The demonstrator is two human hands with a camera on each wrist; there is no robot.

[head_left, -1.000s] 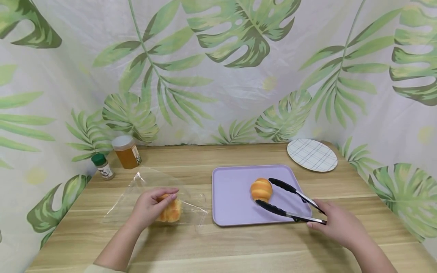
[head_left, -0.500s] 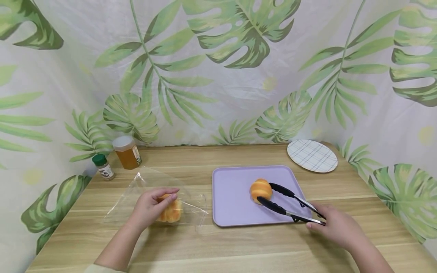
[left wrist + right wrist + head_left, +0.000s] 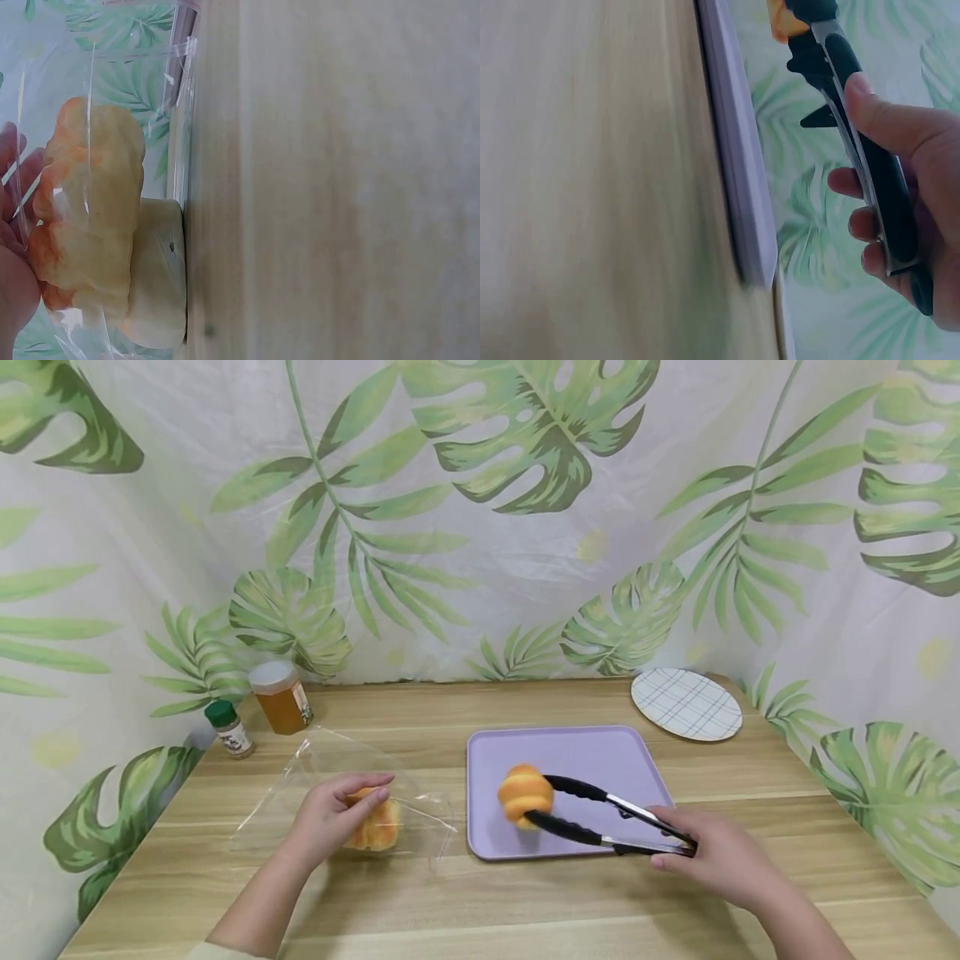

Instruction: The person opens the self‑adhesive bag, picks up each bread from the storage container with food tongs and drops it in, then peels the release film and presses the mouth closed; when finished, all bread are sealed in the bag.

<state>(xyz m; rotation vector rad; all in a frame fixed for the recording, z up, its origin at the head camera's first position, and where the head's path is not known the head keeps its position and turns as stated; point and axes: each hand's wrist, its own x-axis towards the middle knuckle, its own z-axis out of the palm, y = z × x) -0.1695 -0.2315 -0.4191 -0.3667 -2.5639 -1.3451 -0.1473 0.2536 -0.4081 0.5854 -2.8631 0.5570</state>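
Note:
My left hand [image 3: 333,814] holds the upper rim of a clear plastic bag [image 3: 322,756] lying at the left, thumb and fingers at its edge. Inside the bag is a golden, lumpy bread [image 3: 94,210]; in the left wrist view a paler bread piece [image 3: 159,277] sits under it. With my right hand [image 3: 720,856] I grip a pair of tongs [image 3: 573,830], metal with black ends. The tong tips squeeze a small striped bread roll [image 3: 525,795] and hold it over the left part of the lilac tray [image 3: 570,739]. Only a bit of that roll shows in the right wrist view.
At the back left stand an amber jar [image 3: 282,706] with a pale lid and a green-capped spice bottle [image 3: 228,728]. A checked oval plate [image 3: 686,703] lies at the back right. Leaf-patterned cloth hangs behind the wooden table [image 3: 480,914].
The tongs have closed around the bread roll and carried it leftward, off its spot on the tray. My right hand has moved left with them. The left hand and bag stay put.

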